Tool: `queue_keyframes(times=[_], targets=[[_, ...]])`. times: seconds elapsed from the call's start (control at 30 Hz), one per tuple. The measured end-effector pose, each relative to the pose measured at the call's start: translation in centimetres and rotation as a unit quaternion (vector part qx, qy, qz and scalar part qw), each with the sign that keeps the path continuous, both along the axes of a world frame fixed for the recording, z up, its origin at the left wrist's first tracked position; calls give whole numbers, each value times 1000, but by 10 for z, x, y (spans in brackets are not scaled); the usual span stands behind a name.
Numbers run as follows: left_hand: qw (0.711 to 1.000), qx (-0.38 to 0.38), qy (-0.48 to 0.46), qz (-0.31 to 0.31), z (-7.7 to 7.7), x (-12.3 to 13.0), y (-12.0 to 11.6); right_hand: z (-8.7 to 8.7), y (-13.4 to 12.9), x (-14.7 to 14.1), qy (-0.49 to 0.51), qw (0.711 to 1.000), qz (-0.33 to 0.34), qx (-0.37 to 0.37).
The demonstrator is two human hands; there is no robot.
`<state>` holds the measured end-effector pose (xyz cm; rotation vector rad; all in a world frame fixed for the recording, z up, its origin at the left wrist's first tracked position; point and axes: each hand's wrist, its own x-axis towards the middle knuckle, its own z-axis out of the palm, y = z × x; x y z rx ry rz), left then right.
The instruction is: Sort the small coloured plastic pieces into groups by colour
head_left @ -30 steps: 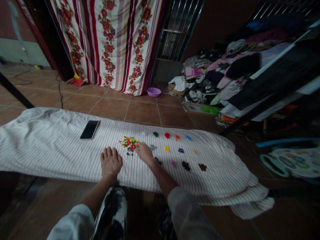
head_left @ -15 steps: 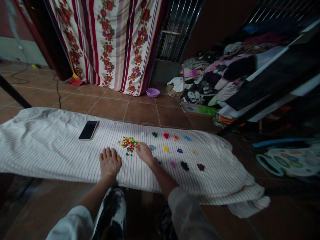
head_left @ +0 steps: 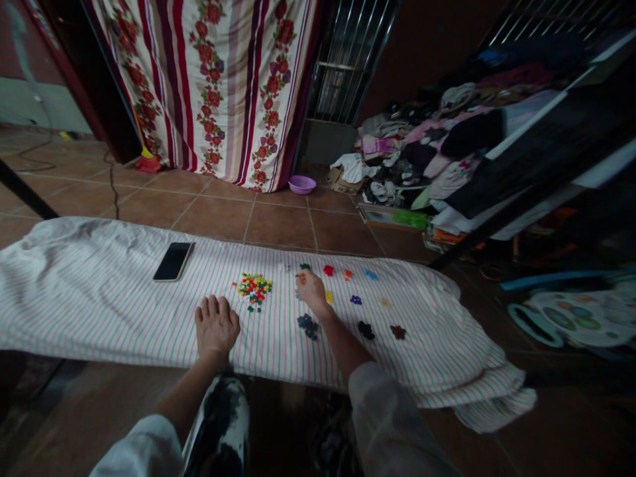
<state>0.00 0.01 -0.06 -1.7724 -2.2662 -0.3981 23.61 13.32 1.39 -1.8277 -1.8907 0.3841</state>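
Observation:
My left hand [head_left: 216, 324] lies flat on the striped cloth [head_left: 124, 311], fingers stretched out, below the mixed heap of small coloured pieces [head_left: 254, 289]. With its fingers pinched, my right hand [head_left: 312, 290] is just below the small green pile [head_left: 305, 266]; a tiny green piece appears to show at the fingertips. This hand partly covers a grey pile [head_left: 298, 293] and a yellow pile [head_left: 328, 297]. Other single-colour piles lie around it: white [head_left: 283, 267], red [head_left: 328, 270], orange [head_left: 348, 273], blue [head_left: 370, 274], purple [head_left: 356, 300], dark grey [head_left: 308, 326], black [head_left: 366, 330] and brown [head_left: 398, 332].
A phone [head_left: 173, 262] lies on the cloth at the left. Beyond, a purple basin [head_left: 302, 185] stands on the tiled floor by a flowered curtain [head_left: 213, 99]. Heaped clothes [head_left: 422, 146] fill the back right, and a pale plastic item [head_left: 571, 318] is at the right.
My right hand has moved right and slightly away from me, from the mixed heap to the green pile, its fingers still pinched. My left hand stays flat on the cloth.

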Motion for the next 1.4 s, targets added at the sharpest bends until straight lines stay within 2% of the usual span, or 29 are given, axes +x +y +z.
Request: queue_keyframes(times=[0.27,0.47,0.7,0.93,1.4], targets=[[1000,-3,6,4,0,1,0,-7,20,30,-17,997,-73,-17],[1000,-2,13,4,0,1,0,-13,33,35,-30,995,-91,-34],[1000,2,8,4,-4,0,1,-26,46,37,-43,993,-105,-19],[1000,0,12,4,-4,0,1,-27,48,38,-17,995,-89,-30],[1000,-4,4,3,1,1,1,-28,38,38,46,997,-69,-2]])
